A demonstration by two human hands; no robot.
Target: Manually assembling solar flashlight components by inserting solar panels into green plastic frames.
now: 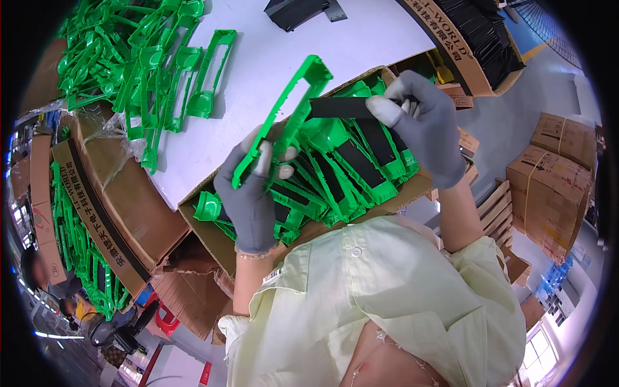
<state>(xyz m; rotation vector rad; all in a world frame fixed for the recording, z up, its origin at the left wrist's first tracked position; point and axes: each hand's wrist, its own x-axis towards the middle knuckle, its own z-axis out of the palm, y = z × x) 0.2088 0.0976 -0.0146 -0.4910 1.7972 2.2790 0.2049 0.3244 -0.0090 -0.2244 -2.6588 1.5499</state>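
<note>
My left hand [255,187], in a grey glove with pale fingertips, is closed around a green plastic frame [284,106] that it holds up at a tilt. The frame has a long rectangular opening. Between the thumb and fingers of my gloved right hand [419,119] is one end of a black strip [342,107]. The strip's other end reaches to the side of the green frame; whether they touch I cannot tell. Below both hands an open cardboard box [300,244] holds several green frames, many with black strips in their openings.
A large heap of green frames [138,64] lies on the white table [258,39] at the far left. Black pieces [296,11] sit at its far edge. A carton of black strips [480,39] stands far right, stacked cartons [548,193] at right, another box of green frames [87,238] at left.
</note>
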